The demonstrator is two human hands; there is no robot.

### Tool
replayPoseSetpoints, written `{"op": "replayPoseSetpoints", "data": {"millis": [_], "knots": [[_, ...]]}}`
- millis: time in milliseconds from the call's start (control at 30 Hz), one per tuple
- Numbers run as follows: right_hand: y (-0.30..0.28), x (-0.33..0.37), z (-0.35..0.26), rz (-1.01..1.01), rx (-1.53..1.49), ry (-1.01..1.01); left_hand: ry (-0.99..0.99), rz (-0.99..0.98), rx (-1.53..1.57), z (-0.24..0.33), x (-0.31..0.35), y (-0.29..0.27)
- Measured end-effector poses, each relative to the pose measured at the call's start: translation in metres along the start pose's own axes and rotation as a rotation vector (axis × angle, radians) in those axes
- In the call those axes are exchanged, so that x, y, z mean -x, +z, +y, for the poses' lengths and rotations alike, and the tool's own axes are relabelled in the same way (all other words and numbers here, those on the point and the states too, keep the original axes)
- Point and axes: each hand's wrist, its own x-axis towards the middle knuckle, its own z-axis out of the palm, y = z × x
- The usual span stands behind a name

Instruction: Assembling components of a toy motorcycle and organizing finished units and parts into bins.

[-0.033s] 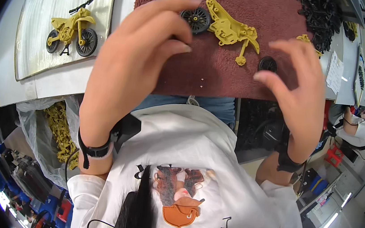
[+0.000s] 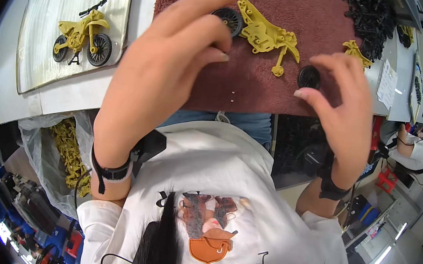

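Note:
A yellow toy motorbike body half [image 2: 264,34] lies on a brown towel [image 2: 201,86], with a black spoked wheel [image 2: 229,20] at its left end. My left hand [image 2: 173,54] hovers beside that wheel, fingers and thumb apart, and partly covers it. To the right of the body half, a loose black wheel [image 2: 309,77] sits between the thumb and fingers of my right hand [image 2: 350,93]. Those fingers are spread, and I see no grip on the wheel. Two tiny shiny pieces [image 2: 233,97] lie near the towel's front edge.
At the left, an assembled yellow toy motorbike [image 2: 81,36] rests on a pale sheet [image 2: 35,54]. A heap of black parts [image 2: 372,22] and a yellow part [image 2: 356,52] are at the back right. Yellow pieces fill a plastic bag [image 2: 42,149] below the table. Another person [image 2: 418,150] sits far right.
My left hand has shifted slightly right, toward the body half. My right hand has drawn slightly down and left, uncovering more of the yellow part behind it.

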Motion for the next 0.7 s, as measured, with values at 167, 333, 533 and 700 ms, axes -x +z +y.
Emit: {"op": "replayPoseSetpoints", "data": {"millis": [167, 333, 533, 700], "knots": [[0.013, 0.01, 0.0, 0.026, -0.094, 0.127, 0.139, -0.051, -0.262, 0.0, -0.01, 0.02], [0.01, -0.002, 0.001, 0.213, -0.359, 0.012, 0.066, -0.065, -0.292, 0.013, 0.0, 0.022], [0.024, -0.026, 0.014, 0.197, -0.329, -0.062, 0.057, -0.041, -0.32, 0.013, 0.002, 0.026], [0.03, -0.025, 0.015, 0.142, -0.286, -0.039, 0.015, -0.059, -0.271, 0.012, 0.001, 0.025]]}}
